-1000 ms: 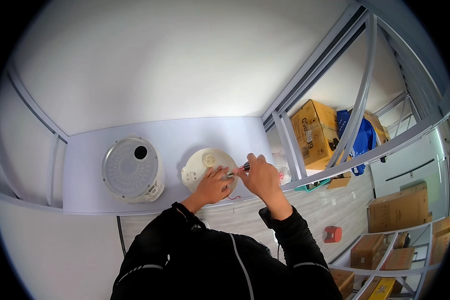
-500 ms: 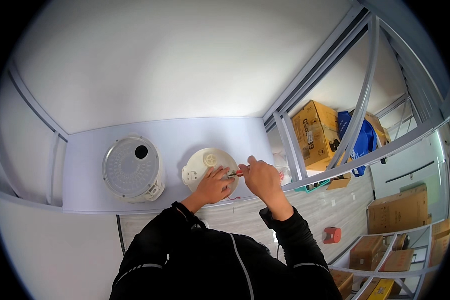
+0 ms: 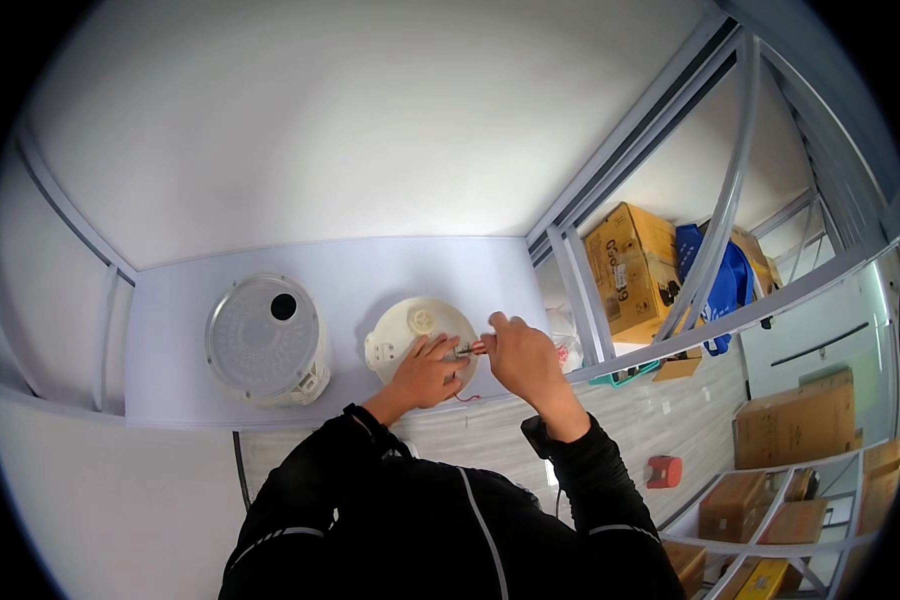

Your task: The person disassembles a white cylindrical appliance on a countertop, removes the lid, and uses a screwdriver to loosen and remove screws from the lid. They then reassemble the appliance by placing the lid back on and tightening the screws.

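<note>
Head camera view: the left hand [image 3: 430, 372] lies palm down across a pale round cover [image 3: 390, 330], fingers bent near a small part too blurred to name, and I cannot tell whether they pinch it. The right hand [image 3: 523, 358] is closed around a thin tool [image 3: 478, 348], mostly hidden in the fist, its tip pointing left toward the other hand's fingertips. The two hands are near each other but apart. The cover sits on the pale table [image 3: 170, 300], close to the front edge, with one round knob [image 3: 422, 320] on it and one red wire [image 3: 467, 398] curling out below. If the tool pushes off line, its tip could skid into the left fingers; if the left hand presses unevenly, the cover could turn or slide toward the front edge; and a sleeve brushing the wire could tug it. Counted out: two hands, one tool, one cover, one wire. Farther out stands one white bucket [image 3: 265, 340], with a single black spot on its top, well apart on the left. To the right are one big cardboard box [image 3: 620, 260], one blue bag [image 3: 730, 280] and, on the floor, one red stool [image 3: 665, 470]; the shelf boxes [image 3: 732, 505] overlap too much to count.
</note>
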Demonstrator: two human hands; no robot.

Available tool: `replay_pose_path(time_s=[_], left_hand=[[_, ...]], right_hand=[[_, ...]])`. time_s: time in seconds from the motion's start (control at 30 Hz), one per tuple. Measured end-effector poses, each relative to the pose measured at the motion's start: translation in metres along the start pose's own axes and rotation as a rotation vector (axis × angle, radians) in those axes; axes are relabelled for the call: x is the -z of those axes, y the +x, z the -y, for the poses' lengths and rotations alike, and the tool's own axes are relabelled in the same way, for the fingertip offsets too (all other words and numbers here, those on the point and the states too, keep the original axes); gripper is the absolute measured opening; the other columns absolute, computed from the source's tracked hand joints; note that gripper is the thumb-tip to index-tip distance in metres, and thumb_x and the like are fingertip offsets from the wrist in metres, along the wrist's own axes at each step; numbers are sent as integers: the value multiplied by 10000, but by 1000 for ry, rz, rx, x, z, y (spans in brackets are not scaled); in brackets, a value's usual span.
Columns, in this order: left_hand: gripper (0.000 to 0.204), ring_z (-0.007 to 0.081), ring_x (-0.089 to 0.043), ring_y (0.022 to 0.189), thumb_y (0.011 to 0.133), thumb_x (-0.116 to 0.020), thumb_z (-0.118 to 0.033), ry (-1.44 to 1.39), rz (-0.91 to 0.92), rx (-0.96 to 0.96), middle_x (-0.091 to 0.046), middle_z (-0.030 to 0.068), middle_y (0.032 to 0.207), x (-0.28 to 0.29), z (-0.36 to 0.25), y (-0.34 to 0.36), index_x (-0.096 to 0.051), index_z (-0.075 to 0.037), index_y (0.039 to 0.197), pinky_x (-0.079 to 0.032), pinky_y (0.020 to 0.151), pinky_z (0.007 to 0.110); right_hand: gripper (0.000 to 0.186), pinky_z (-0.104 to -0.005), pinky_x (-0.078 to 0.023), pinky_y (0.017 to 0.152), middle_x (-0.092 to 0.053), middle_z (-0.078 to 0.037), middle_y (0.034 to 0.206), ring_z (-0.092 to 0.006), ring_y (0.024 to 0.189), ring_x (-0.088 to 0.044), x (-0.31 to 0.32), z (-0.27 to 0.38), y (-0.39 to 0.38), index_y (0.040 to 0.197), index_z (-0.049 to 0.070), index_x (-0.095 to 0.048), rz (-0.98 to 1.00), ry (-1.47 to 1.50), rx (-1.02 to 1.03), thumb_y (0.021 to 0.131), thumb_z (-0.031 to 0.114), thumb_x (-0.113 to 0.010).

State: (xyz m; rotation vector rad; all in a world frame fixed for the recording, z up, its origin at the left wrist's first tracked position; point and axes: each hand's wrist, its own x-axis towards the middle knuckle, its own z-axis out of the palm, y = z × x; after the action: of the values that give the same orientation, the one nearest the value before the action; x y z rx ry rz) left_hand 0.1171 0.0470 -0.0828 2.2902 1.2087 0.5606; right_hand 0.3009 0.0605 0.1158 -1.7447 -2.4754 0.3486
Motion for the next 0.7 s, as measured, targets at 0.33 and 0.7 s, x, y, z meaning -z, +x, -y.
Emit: replay_pose_path(time_s=[0.33, 0.7], left_hand=[[492, 387, -366, 1584, 985, -642, -397, 27, -1, -19, -440, 150, 1677, 3, 6, 2, -689, -247, 1452, -204, 1305, 613], [460, 359, -360, 1587, 983, -624, -358, 2, 10, -8, -444, 134, 1683, 7, 3, 1, -717, -265, 1423, -195, 1318, 567]], right_hand=[[334, -491, -570, 786, -632, -201, 1086, -433, 995, -675, -3, 5, 1, 1185, 32, -623, -69, 34, -77, 866, 36, -723], [314, -494, -569, 763, -677, -199, 980, -425, 901, -698, -14, -6, -1, 1144, 19, -658, -253, 211, 77, 880, 128, -789]])
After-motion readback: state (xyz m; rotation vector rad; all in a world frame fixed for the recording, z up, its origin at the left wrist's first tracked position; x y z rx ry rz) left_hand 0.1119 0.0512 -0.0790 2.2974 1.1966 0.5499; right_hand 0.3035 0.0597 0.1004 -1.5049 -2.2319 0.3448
